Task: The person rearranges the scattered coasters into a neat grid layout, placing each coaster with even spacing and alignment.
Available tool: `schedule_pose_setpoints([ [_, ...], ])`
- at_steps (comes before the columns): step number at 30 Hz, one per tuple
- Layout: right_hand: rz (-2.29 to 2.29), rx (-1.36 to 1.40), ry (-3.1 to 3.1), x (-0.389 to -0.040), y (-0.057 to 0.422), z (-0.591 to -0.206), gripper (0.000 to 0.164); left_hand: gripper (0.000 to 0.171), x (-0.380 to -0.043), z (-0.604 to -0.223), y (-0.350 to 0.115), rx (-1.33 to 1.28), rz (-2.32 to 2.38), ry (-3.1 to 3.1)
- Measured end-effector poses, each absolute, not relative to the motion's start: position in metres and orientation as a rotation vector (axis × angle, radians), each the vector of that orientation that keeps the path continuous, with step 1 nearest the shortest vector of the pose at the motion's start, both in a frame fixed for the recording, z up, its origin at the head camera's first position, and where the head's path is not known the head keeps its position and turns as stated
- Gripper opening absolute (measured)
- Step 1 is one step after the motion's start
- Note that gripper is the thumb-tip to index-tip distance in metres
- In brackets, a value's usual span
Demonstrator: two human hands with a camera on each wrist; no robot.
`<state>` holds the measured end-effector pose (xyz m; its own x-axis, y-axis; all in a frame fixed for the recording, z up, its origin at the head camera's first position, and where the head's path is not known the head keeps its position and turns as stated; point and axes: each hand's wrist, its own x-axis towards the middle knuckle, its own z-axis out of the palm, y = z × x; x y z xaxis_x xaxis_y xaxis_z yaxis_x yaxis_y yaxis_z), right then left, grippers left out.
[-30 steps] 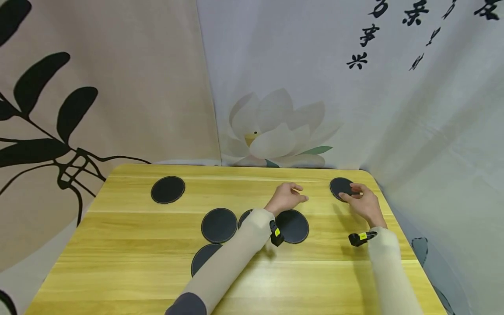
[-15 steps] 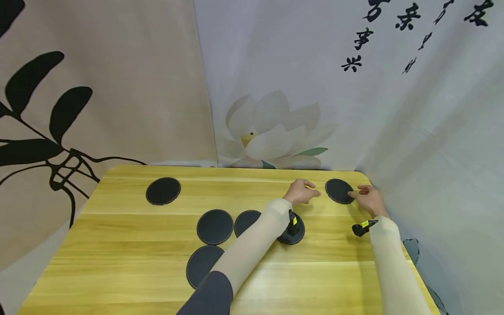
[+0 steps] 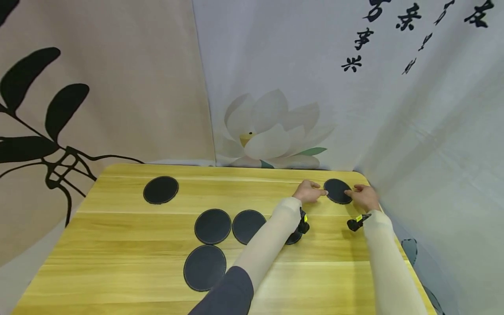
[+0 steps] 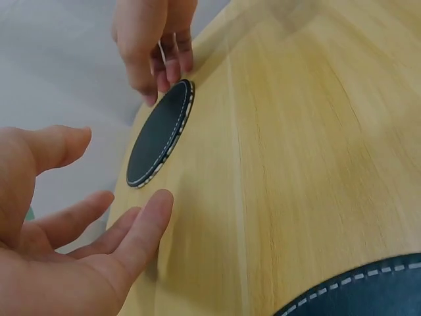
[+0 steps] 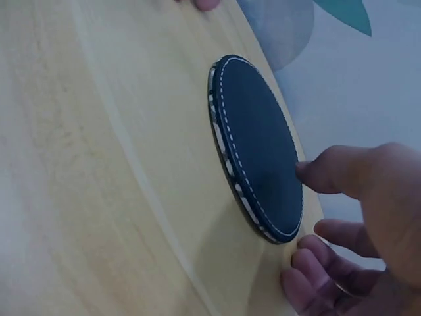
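Observation:
A round black coaster (image 3: 337,191) with pale edge stitching lies flat near the table's far right corner. Left of it, my left hand (image 3: 309,191) reaches in with fingers extended and apart, fingertips close to its near side; the left wrist view shows a gap between fingertips and coaster (image 4: 159,135). On the opposite side is my right hand (image 3: 364,197). In the right wrist view, the right thumb tip is at the coaster's (image 5: 256,145) edge, while the other fingers bend loosely beside it on the wood. No grip on the coaster is visible.
More black coasters lie on the wooden table (image 3: 118,262): one far left (image 3: 160,190), and several around the middle, including a front one (image 3: 204,267). Another coaster (image 3: 293,238) is mostly hidden beneath my left wrist. A printed curtain (image 3: 275,65) hangs right behind the table.
My left hand has moved right, up to the far right coaster. My right hand has shifted from over that coaster to its right edge. The head view has turned slightly.

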<state>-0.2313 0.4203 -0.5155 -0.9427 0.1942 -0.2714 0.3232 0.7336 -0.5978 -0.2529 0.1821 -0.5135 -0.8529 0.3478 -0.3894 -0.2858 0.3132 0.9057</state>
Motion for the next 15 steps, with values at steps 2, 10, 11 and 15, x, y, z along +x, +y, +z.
schedule_pose_setpoints([
  [2,-0.973,0.444,2.744,-0.234,0.418,-0.517,0.077,0.052,-0.251,-0.512,0.183,0.066,1.572,2.061],
  [10,-0.919,0.518,2.763,-0.237,0.405,-0.518,0.070,0.056,-0.254,-0.515,0.189,0.012,1.581,1.992],
  [11,-0.932,0.523,2.759,-0.237,0.403,-0.518,0.070,0.056,-0.254,-0.516,0.190,0.000,1.587,1.983],
  [15,-1.002,0.560,2.713,-0.237,0.400,-0.519,0.069,0.057,-0.255,-0.517,0.193,-0.044,1.593,1.974],
])
